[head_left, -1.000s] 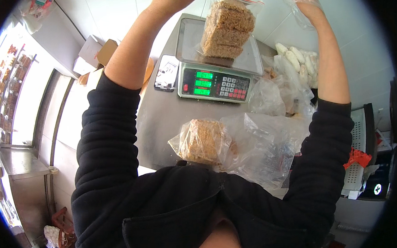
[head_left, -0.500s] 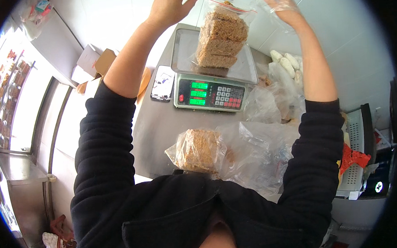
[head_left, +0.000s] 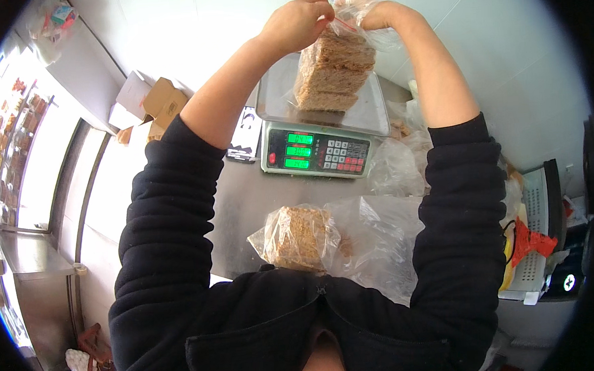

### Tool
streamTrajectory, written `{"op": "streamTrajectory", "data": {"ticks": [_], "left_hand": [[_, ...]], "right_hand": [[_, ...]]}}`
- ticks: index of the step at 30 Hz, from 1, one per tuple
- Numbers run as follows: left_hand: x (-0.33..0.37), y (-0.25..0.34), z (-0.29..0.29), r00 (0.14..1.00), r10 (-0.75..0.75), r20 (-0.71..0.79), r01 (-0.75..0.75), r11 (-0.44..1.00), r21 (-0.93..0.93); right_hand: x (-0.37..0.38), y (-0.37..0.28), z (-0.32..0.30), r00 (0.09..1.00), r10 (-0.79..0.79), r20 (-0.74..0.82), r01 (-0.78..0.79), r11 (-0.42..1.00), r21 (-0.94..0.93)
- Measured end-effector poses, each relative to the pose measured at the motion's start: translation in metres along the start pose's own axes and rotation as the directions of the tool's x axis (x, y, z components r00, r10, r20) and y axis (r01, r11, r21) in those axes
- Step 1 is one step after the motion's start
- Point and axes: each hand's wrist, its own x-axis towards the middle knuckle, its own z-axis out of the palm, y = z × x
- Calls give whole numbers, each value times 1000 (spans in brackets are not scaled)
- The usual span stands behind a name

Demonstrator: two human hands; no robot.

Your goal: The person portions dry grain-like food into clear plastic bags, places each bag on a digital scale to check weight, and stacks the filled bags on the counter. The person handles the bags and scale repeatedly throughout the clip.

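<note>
A clear zip bag [head_left: 336, 66] with several stacked tan, grainy blocks stands upright on the metal tray [head_left: 275, 96] of a digital scale [head_left: 315, 151]. My left hand [head_left: 299, 25] pinches the bag's upper left edge, by its red zip strip. At the upper right corner is my right hand [head_left: 377, 13], in a thin clear plastic glove, its fingers closed on the bag's top; crumpled plastic partly hides the fingertips. Close to my body, a second clear bag [head_left: 296, 236] holds similar tan, grainy pieces, touched by neither hand.
Loose clear plastic bags [head_left: 380, 241] lie on the right of the grey counter [head_left: 241, 202]. A phone-like flat object [head_left: 246, 134] lies left of the scale. Open cardboard boxes [head_left: 163, 102] stand at the left; a grey perforated appliance [head_left: 537, 220] is at the right. A tiled wall rises behind.
Both hands, raised apart beside the bag before, have come together at its top and now grip it. The bag's open mouth is drawn in between them.
</note>
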Motion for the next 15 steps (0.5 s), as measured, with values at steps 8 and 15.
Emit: {"op": "streamTrajectory", "data": {"ticks": [8,15], "left_hand": [[2,-10,4,1000,-4,26,9,978,-208],[5,-8,2,999,34,22,-29,979,-204]], "right_hand": [[10,-2,-1,966,-191,174,202,978,-45],[3,-5,0,977,-119,177,99,988,117]]}}
